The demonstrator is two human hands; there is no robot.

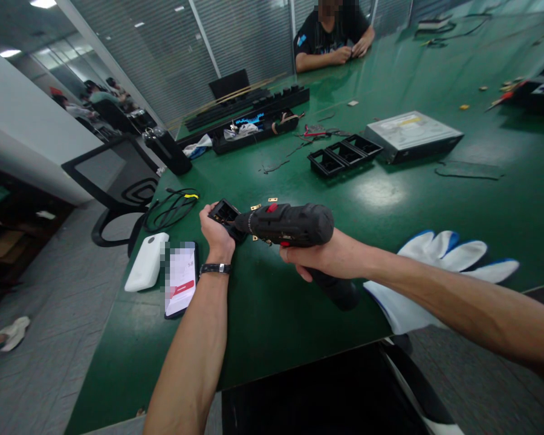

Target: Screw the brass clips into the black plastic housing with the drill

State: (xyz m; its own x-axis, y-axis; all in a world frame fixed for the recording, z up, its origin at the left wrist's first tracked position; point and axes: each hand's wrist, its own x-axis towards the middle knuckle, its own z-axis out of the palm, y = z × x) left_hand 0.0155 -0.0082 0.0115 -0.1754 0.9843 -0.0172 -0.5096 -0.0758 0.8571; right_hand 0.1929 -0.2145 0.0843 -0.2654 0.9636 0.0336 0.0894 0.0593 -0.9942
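My right hand [321, 254] is wrapped round the grip of a black cordless drill [294, 223], which lies level and points left. Its front end reaches a small black plastic housing [224, 212] that my left hand [215, 232] holds from the left side. The tip of the bit is too small to make out against the housing. Small brass-coloured plates [272, 199] lie on the green table [272, 326] just beyond the drill, and another shows beneath its chuck.
Black three-section frame [344, 155] and metal box [412, 136] stand beyond the drill. Phone [181, 281], white power bank [147, 261] and coiled cable [172, 208] lie left; white gloves [444, 260] lie under my right forearm. A person [333, 36] sits across the table.
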